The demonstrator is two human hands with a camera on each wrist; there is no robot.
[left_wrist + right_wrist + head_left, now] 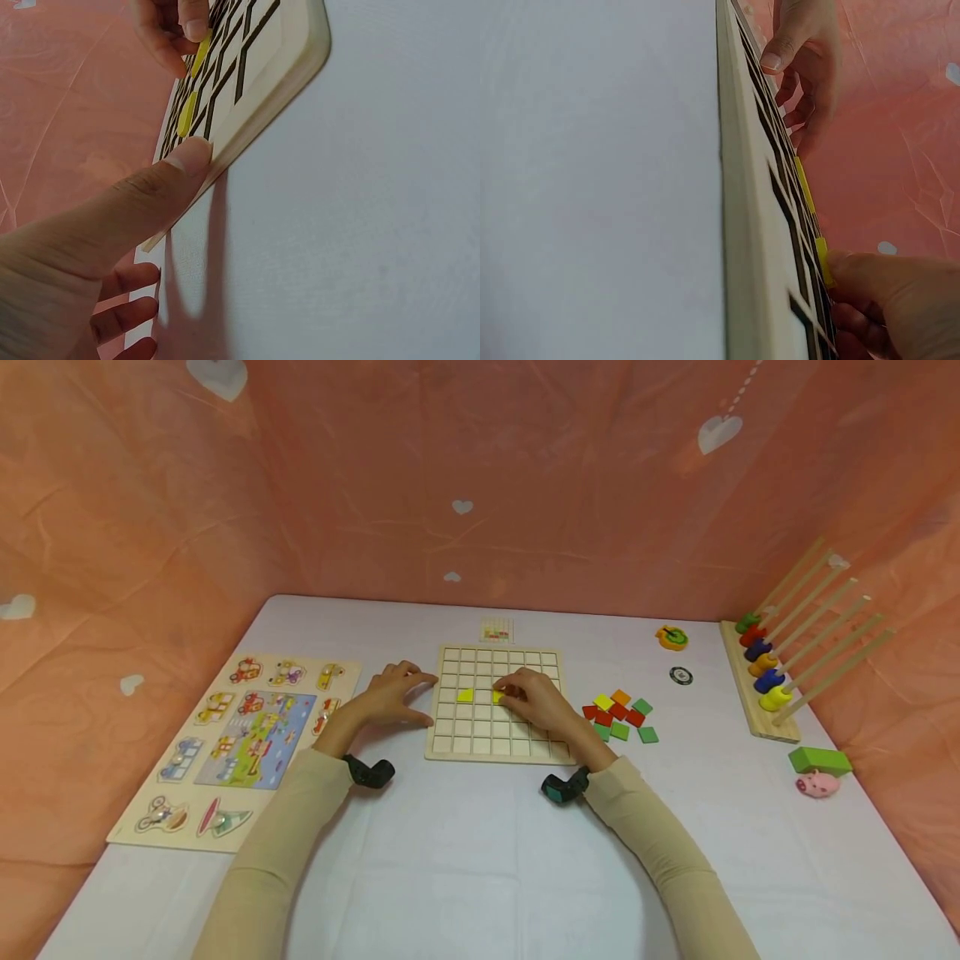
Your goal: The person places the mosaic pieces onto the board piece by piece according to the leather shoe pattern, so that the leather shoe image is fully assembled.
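Note:
A wooden grid board (461, 747) lies on the white table, with a yellow tile (465, 695) in one of its squares. Another yellow tile (497, 697) is at the fingertips of my right hand (536, 700), which pinches it over a square further right. In the right wrist view the thumb presses against that yellow tile (823, 259). My left hand (390, 695) spreads its thumb and fingers beside the board's left edge. The left thumb (142, 199) touches the rim, while its other fingers stay extended, partly hidden behind the board.
Right of the board lie several loose red, green, orange and yellow tiles (619, 712). A small pattern card (497, 630) sits behind it. A picture puzzle (300, 664) is at left; a peg stand (763, 727), green block (820, 761) and toy pig (817, 784) stand at right.

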